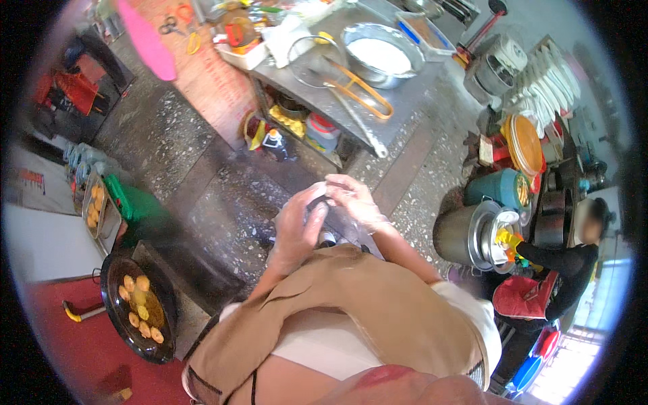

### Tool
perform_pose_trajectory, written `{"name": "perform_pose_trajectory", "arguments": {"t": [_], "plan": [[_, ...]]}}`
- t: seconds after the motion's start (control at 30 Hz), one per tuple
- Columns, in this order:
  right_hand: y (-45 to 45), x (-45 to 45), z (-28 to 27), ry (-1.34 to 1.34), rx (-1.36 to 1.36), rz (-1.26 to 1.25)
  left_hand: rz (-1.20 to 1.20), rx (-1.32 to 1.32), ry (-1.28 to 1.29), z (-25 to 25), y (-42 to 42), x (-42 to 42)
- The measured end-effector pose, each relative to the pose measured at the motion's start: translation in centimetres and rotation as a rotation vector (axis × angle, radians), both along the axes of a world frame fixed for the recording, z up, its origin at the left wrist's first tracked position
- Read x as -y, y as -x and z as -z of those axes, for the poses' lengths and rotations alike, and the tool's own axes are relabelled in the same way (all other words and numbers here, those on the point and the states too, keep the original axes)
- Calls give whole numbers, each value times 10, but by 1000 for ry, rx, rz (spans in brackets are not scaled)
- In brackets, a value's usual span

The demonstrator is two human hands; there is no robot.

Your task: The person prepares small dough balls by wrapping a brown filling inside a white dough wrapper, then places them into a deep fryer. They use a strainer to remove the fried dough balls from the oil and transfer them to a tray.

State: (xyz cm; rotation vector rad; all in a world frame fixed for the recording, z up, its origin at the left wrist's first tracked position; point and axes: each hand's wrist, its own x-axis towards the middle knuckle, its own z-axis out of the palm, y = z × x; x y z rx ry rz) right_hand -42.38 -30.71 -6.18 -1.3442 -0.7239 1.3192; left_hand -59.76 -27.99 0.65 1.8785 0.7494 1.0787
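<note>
My left hand [299, 225] is raised in front of my brown apron [349, 273], its thumb and curved fingers apart with a gap between them. Close beside it, my right hand [357, 200] has bent fingers that meet the left fingertips. A thin clear plastic glove seems to cover the right hand, and both hands look whitish, as if floured. Whether anything small lies between the right fingers cannot be made out. To the left, a black wok [169, 324] holds oil with several golden fried pieces [143, 283] in it.
Ahead stands a metal table [405, 109] with a wire strainer [316, 61] and a metal basin [349, 38] of white powder. A tray [109, 230] of fried pieces is at left. At right, a person [562, 263] in yellow gloves works over a large pot [450, 235].
</note>
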Motion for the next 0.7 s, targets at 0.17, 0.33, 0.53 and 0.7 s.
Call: {"name": "perform_pose_trajectory", "arguments": {"t": [0.17, 0.33, 0.53, 0.7], "plan": [[-104, 13, -22, -66, 39, 181, 200, 22, -57, -1, -126, -24], [-191, -32, -34, -206, 217, 241, 235, 67, 1, 13, -215, -74], [-314, -145, -63, -199, 671, 111, -48, 41, 35, 58, -306, -151], [-444, -270, -29, -130, 1458, -350, -24, 6, 341, 123, -387, -183]]}}
